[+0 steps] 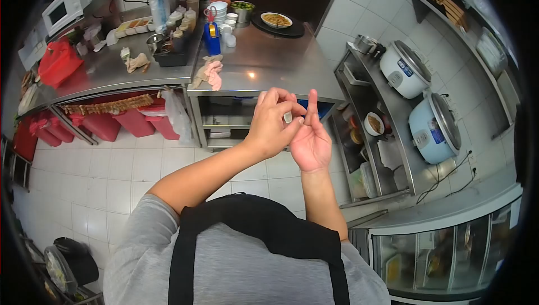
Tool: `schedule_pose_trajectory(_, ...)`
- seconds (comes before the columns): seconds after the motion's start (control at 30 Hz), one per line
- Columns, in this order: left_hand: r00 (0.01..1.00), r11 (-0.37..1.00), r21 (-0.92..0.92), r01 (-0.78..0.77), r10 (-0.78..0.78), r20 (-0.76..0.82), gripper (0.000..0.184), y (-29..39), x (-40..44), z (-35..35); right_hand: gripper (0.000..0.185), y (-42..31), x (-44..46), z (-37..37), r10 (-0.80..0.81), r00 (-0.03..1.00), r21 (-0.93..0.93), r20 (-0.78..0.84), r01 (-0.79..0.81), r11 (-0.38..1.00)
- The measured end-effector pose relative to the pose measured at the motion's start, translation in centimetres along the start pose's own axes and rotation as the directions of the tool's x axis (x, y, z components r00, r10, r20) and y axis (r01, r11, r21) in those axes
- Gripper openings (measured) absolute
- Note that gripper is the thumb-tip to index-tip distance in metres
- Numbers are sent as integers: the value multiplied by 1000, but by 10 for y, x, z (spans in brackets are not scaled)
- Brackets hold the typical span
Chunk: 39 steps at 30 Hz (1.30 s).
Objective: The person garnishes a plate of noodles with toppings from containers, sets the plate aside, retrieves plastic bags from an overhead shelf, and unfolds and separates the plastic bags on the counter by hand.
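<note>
Small pale piece worked between two hands, in front of the table

The person stood facing the steel table point(269, 63), both bare hands raised just on the near side of it. The left hand point(269, 128) seemed to have its thumb and fingers closed in a pinch on a small pale piece point(287, 117), too small to name. The right hand point(313, 150) was turned palm up beside it, open, one finger upright and the others partly bent, their tips near the left fingertips; whether they touched the piece could not be told.

The step in hand looked like close fingertip work on that piece, held in the air clear of the table. As judged from the pose, any further move with it called for a light, steady pinch and well-matched fingertips, since so small a piece could slip.

At the table's near left corner lay a crumpled pink cloth point(213, 73). Behind it on the table stood a blue tape dispenser point(211, 38), with small cups point(229, 24) just beyond. Toward the table's far edge were a metal pot point(242, 16) with green contents and a plate of food point(276, 20) on a black round tray point(289, 32).
</note>
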<state>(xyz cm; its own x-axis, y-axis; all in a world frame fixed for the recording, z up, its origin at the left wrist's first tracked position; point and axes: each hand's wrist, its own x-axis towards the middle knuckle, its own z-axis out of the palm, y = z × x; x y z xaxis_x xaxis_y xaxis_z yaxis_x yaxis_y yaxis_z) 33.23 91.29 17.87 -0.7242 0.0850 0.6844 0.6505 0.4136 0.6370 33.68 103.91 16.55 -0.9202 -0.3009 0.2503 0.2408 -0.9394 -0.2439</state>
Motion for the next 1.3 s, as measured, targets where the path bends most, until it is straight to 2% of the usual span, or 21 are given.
schedule_pose_trajectory(0.03, 998, 999, 50, -21, 24, -62, 18, -1, 1, 6, 48, -1, 0, 2, 22, 1000, 66, 3, -22, 998)
schedule_pose_trajectory(0.07, 998, 999, -15, 33, -34, -59, 20, -1, 0, 11, 47, -1, -1, -1, -1, 1000, 154, 32, -4, 988)
schedule_pose_trajectory(0.37, 992, 998, 57, -10, 17, -122, 17, 6, 1, 24, 45, -7, -6, -4, -11, 996, 268, 88, -12, 963)
schedule_pose_trajectory(0.57, 990, 999, -5, 43, -43, -131, 16, 1, 3, 25, 46, -1, -3, -7, -46, 996, 129, 72, 36, 991)
schedule_pose_trajectory(0.67, 983, 991, -130, 41, -63, -173, 19, -4, 3, 27, 49, 0, 1, -24, -105, 994, -12, -12, 105, 994)
schedule_pose_trajectory(0.77, 979, 942, -332, 44, -107, -175, 23, -5, 1, 27, 52, 7, 0, -16, -154, 988, -142, -6, 152, 978)
schedule_pose_trajectory(0.87, 973, 931, -365, 20, -101, -206, 25, -10, 0, 31, 55, 14, 0, -10, -193, 981, -252, 1, 187, 949)
schedule_pose_trajectory(0.9, 969, 904, -424, 46, -143, -199, 24, -11, 0, 32, 55, 15, -1, -10, -209, 978, -267, -3, 201, 943)
schedule_pose_trajectory(0.97, 958, 837, -538, 99, -226, -175, 21, -13, -2, 35, 57, 16, -2, -10, -245, 970, -296, -12, 230, 927)
schedule_pose_trajectory(1.07, 939, 771, -586, 248, -341, -52, 18, -21, -7, 35, 57, 14, -4, -13, -256, 967, -332, 6, 243, 911)
schedule_pose_trajectory(1.17, 923, 750, -563, 347, -380, 63, 16, -40, -20, 41, 57, 14, -6, -24, -313, 942, -582, 121, 323, 746)
schedule_pose_trajectory(1.2, 859, 537, -704, 465, -464, 214, 14, -39, -24, 38, 59, 14, -8, -30, -299, 933, -686, 199, 350, 638)
schedule_pose_trajectory(1.23, 782, 290, -774, 563, -489, 386, 14, -38, -29, 34, 64, 13, -14, -35, -259, 946, -776, 195, 310, 549)
schedule_pose_trajectory(1.27, 742, 199, -763, 615, -472, 475, 13, -40, -33, 27, 67, 12, -19, -48, -261, 938, -824, 228, 329, 462)
schedule_pose_trajectory(1.3, 695, 113, -736, 668, -447, 562, 12, -44, -39, 20, 66, 11, -29, -50, -165, 959, -818, 230, 283, 501)
